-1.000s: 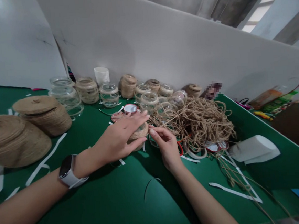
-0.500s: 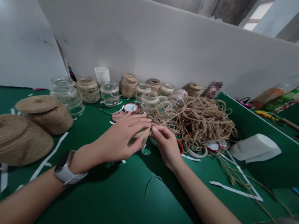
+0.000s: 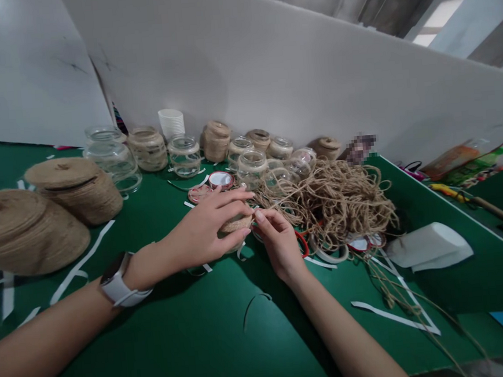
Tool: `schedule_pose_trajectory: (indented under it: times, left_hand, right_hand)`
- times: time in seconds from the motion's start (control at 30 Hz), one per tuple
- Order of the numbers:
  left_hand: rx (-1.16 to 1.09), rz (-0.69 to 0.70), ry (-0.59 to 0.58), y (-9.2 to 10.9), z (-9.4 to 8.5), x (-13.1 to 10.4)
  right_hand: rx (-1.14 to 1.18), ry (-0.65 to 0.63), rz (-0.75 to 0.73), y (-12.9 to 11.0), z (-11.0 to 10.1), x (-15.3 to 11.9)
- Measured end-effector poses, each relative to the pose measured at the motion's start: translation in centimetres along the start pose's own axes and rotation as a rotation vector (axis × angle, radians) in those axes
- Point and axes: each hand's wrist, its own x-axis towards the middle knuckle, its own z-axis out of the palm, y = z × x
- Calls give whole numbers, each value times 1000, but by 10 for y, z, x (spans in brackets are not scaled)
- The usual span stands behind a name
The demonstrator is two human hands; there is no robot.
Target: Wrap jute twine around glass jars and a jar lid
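Observation:
My left hand (image 3: 208,224), with a watch on its wrist, is wrapped over a small glass jar (image 3: 236,224) that has twine around its upper part. Most of the jar is hidden under the fingers. My right hand (image 3: 279,241) is at the jar's right side, thumb and index finger pinched together; what they hold is too small to make out. Just beyond the hands lies a large tangle of brown twine (image 3: 348,201), with strands reaching toward them.
Glass jars (image 3: 184,157), some twine-wrapped, line the back by a white panel (image 3: 233,68). Two big twine-covered containers (image 3: 28,229) stand left. Tape rolls (image 3: 221,180), white strips (image 3: 392,317) and a white paper roll (image 3: 432,247) lie on the green table (image 3: 194,344).
My left hand and wrist have turned slightly, with the watch shifted a little to the right. My right hand has hardly moved and stays pinched by the jar.

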Motion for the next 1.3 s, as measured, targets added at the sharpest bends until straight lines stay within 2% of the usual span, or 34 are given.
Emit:
schedule_pose_trajectory:
  times: [0.13,0.23,0.33,0.63,0.83,0.93,1.07,1.17,1.3]
  left_hand:
    - [35,-157,52,7,-2,0]
    - [39,-212,0,7,-8,1]
    - [19,-194,-65,3,-15,3]
    - [-27,-98,-229,-9,-31,5]
    - [-120,-27,-246,-9,-32,3]
    - [-166,-22,-180,-7,-20,1]
    - [-171,-87,-7,-2,-2,1]
    - [-182,-74,27,-1,3,2]
    - [-212,-83,48,-4,1,0]
  right_hand:
    - [16,25,33,-2,2,-1]
    - [84,24,88,-3,2,0]
    - [120,22,126,-4,0,1]
    - [13,5,72,-1,4,-1]
    - [18,12,96,-5,4,-1]
    - [23,7,84,-5,3,-1]
    - [12,-22,61,-5,2,-1]
    - [20,-43,37,-5,2,-1]
    - [64,-47,67,-3,2,-1]
